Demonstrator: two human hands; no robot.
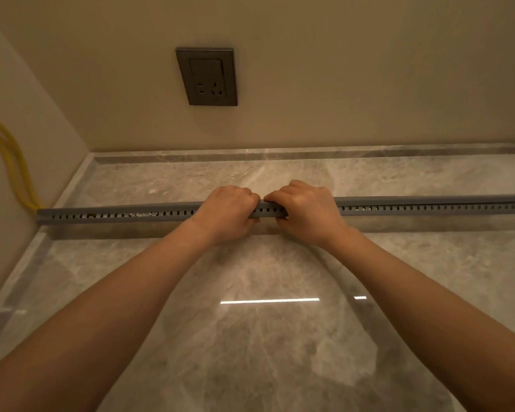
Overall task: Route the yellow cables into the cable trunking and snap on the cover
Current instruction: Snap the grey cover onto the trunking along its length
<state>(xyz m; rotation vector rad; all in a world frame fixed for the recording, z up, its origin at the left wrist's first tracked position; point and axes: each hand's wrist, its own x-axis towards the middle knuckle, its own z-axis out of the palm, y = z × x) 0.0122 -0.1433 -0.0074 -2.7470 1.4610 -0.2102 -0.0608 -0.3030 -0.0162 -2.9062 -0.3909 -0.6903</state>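
Observation:
A long grey slotted cable trunking lies across the marble floor from the left wall to the right edge of view, with its grey cover sitting along the top. My left hand and my right hand grip the trunking side by side at its middle, fingers curled over the top and thumbs underneath. Yellow cables hang down the left wall and enter the trunking's left end. A bit of yellow shows through a slot near the left end.
A dark wall socket is mounted on the beige back wall above the hands. A marble skirting runs along the base of the wall. Glossy marble floor stretches in front of the trunking.

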